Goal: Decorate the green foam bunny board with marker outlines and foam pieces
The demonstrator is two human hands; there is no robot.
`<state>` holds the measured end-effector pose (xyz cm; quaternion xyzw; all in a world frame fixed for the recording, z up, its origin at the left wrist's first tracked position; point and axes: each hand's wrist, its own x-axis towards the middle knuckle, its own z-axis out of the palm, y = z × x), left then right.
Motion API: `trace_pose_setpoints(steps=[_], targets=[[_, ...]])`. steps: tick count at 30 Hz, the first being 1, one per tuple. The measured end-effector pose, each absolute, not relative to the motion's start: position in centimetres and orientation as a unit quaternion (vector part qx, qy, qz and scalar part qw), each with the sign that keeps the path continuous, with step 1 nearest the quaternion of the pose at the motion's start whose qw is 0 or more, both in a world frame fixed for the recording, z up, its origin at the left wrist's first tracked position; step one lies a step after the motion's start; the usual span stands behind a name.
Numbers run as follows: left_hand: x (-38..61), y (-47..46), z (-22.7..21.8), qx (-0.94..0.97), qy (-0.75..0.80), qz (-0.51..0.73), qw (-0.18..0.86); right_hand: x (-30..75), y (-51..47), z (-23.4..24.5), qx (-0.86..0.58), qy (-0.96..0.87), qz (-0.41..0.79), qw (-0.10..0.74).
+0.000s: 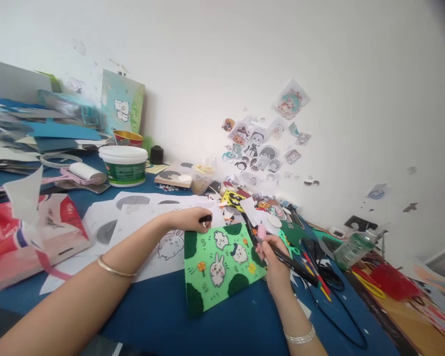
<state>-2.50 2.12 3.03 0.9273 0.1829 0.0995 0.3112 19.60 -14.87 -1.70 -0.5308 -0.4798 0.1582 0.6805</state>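
Observation:
A green painted canvas (218,267) with white cartoon animals and dark green bushes lies on the blue table (159,316). My left hand (193,219) rests at the canvas's top left corner, its fingers curled around a small black cap. My right hand (272,259) is closed on a black marker pen (282,257) at the canvas's right edge, with the pen's tip pointing up toward the canvas's top right corner. Both wrists wear bangles.
White sheets with rabbit drawings (155,237) lie under my left arm. A red tissue pack (29,232) sits at left, a white and green tub (124,165) behind. Pens, cables and a green bottle (350,249) crowd the right. Stickers (259,148) cover the wall.

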Motion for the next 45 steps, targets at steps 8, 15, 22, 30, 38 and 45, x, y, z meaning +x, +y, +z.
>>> trace_pose_setpoints(steps=[8, 15, 22, 30, 38, 45], targets=[[-2.9, 2.3, 3.0, 0.908, 0.185, -0.003, 0.376, 19.0, -14.8, -1.2, -0.521, -0.545, 0.296, 0.587], [-2.3, 2.4, 2.3, 0.880, 0.202, -0.033, 0.428, 16.0, -14.6, -1.5, -0.551, -0.639, 0.275, 0.462], [-2.2, 2.6, 2.1, 0.877, 0.207, -0.036, 0.432, 14.6, -15.1, -1.2, -0.546, -0.677, 0.255, 0.423], [-2.2, 2.8, 1.8, 0.883, 0.198, -0.035, 0.424, 11.5, -16.9, -1.5, -0.497, -0.735, 0.302, 0.349], [-2.2, 3.0, 1.6, 0.889, 0.192, -0.034, 0.415, 11.4, -16.9, -1.8, -0.477, -0.761, 0.276, 0.342], [-2.2, 2.8, 1.8, 0.883, 0.196, -0.032, 0.424, 11.6, -16.9, -2.1, -0.498, -0.743, 0.267, 0.359]])
